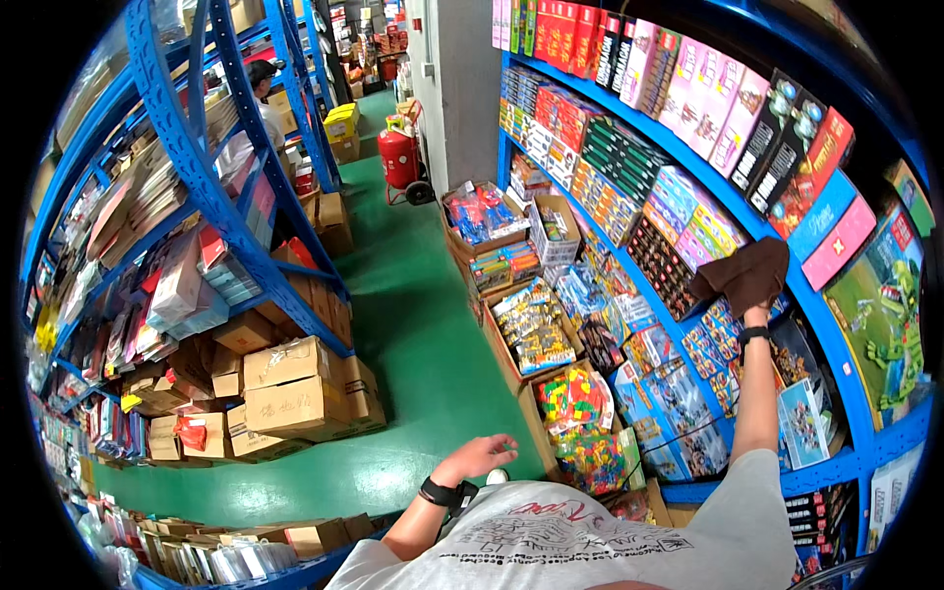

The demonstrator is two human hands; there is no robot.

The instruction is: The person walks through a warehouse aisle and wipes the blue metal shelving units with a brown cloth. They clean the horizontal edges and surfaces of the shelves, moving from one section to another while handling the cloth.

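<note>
A dark brown cloth (745, 273) hangs over my right hand (755, 315), which grips it and is mostly hidden beneath it. That arm reaches out to the blue shelf on the right. The cloth lies against the shelf edge, between the upper row of upright boxes and the small packs (710, 354) on the tier below. My left hand (482, 457) hovers in front of my body, fingers loosely stretched and holding nothing. Closest to it is an open carton (531, 413) with bags of colourful plastic pieces (575, 398).
Blue shelving (841, 334) packed with toy boxes curves along my right. More open cartons (511, 379) stand on the floor before it. Across the green aisle (413, 295), another rack (197, 118) holds stacked goods and brown cartons (295, 383). Farther off are a red tank (398, 157) on wheels and a person (264, 88).
</note>
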